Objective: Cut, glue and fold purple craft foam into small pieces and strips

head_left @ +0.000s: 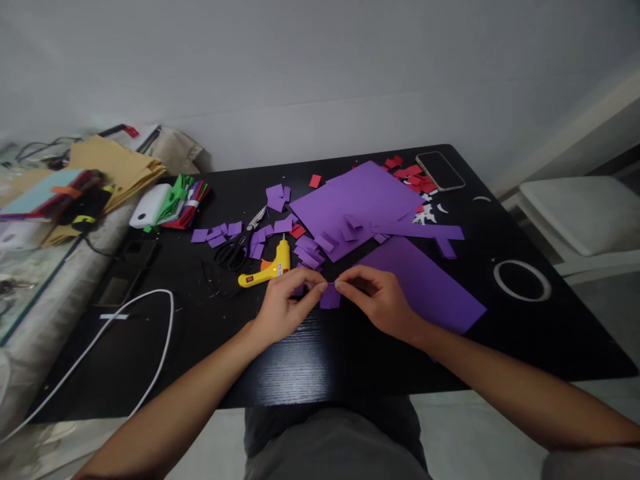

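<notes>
Between my two hands is a small purple paper piece [330, 297], held just above the black table. My left hand [286, 303] pinches its left edge between thumb and forefinger. On the other side, my right hand [376, 299] pinches the right edge the same way. A yellow glue gun [273, 265] lies just beyond my left hand, its nozzle pointing away from me. Behind it are black-handled scissors [241, 243]. Several cut purple pieces [309, 253] lie scattered past my hands. One large purple sheet [425, 283] lies partly under my right forearm, another purple sheet [357, 200] farther back.
A phone [440, 171] lies at the back right near red paper scraps [415, 177]. To the right is a roll of tape [515, 280]. A white cable [170, 320] loops across the left side. Bundled coloured strips [183, 203] sit at the back left. A white chair [575, 213] stands beyond the right edge.
</notes>
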### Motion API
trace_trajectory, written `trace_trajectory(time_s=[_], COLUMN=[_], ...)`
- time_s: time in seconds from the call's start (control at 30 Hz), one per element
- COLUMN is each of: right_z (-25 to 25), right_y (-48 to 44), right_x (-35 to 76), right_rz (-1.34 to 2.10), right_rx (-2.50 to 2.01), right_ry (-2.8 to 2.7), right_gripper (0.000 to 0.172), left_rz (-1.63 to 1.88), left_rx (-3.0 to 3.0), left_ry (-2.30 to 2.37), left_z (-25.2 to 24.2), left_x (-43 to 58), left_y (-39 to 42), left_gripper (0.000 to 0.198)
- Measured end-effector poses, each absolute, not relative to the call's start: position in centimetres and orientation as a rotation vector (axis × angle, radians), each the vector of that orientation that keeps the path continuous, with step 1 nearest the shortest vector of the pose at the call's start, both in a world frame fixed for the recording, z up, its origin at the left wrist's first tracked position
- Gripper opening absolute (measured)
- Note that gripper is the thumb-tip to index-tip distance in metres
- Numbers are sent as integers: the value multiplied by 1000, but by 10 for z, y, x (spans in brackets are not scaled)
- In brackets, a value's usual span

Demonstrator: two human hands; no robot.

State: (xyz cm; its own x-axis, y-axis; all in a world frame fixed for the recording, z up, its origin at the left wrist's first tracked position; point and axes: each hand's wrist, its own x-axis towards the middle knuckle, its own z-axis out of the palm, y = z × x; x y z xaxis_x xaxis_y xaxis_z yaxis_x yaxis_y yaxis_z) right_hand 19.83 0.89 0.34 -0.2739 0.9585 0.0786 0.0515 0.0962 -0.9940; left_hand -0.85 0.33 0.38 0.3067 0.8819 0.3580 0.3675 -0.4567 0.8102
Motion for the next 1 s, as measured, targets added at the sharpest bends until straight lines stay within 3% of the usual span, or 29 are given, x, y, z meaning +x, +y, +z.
trace_trajectory(time_s=[0.33, 0.53, 1.0], right_z=[0, 1, 2], right_y=[18, 18, 23], right_x=[200, 200, 201], right_rz=[1977, 2045, 2010], right_rx=[-861, -824, -892], right_ry=[-1123, -1096, -953], right_gripper=[18, 42, 20], left_rz=[1207, 1152, 1044], left_rx=[1994, 2020, 2023], left_ry=[1006, 974, 1080], left_z=[9, 6, 4], left_x=[-7, -9, -8], left_y=[9, 9, 3], left_gripper=[13, 20, 67])
